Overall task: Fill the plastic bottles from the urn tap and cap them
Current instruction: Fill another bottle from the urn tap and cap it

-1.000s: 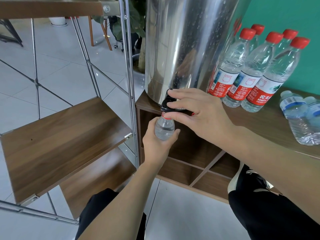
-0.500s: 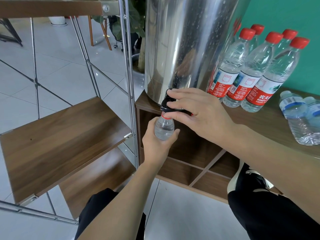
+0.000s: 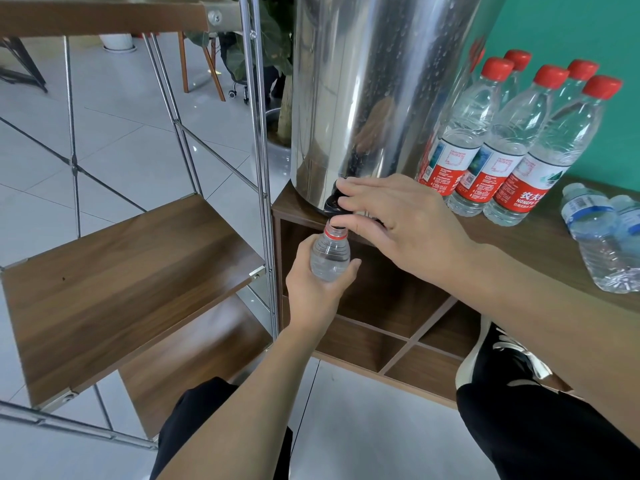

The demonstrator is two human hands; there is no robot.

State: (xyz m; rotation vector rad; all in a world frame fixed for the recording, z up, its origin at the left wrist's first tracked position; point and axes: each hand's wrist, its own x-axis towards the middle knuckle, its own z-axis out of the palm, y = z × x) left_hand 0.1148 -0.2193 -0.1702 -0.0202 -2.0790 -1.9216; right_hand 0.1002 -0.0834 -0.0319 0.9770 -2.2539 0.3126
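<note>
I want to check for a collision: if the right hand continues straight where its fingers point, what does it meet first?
The right hand points leftward over the black tap; beyond it, probably the metal shelf post, though depth is unclear.

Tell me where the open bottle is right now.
In the head view, centre frame: the left hand holds the open bottle upright, its mouth just under the urn's tap, beside the right hand.

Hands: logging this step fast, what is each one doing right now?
Left hand: grips the open bottle under the tap.
Right hand: fingers straight, resting on the tap; holds nothing that shows.
</note>
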